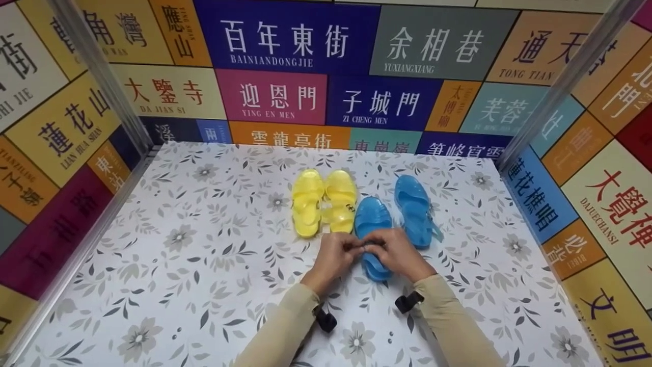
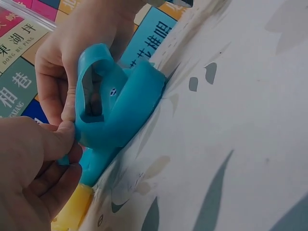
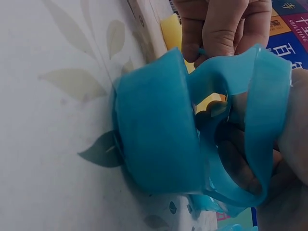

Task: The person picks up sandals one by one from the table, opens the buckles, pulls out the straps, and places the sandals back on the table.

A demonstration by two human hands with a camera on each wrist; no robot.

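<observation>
Both hands meet over the left one of two blue sandals (image 1: pixel 373 216), which sits sole-down on the patterned surface with its heel toward the person. My left hand (image 1: pixel 335 257) pinches the end of its ankle strap at the outer left side; a bit of blue strap shows between thumb and fingers in the left wrist view. My right hand (image 1: pixel 400 255) reaches over the sandal and grips the strap beside the left fingertips. The heel loop (image 3: pixel 267 120) stands up in the right wrist view. Fingers hide the fastening itself.
The other blue sandal (image 1: pixel 413 209) lies to the right, its strap sticking out at the side. A pair of yellow sandals (image 1: pixel 307 204) stands side by side to the left. Panels with printed place names (image 1: pixel 285 41) enclose the floral surface (image 1: pixel 153 265) at back and sides.
</observation>
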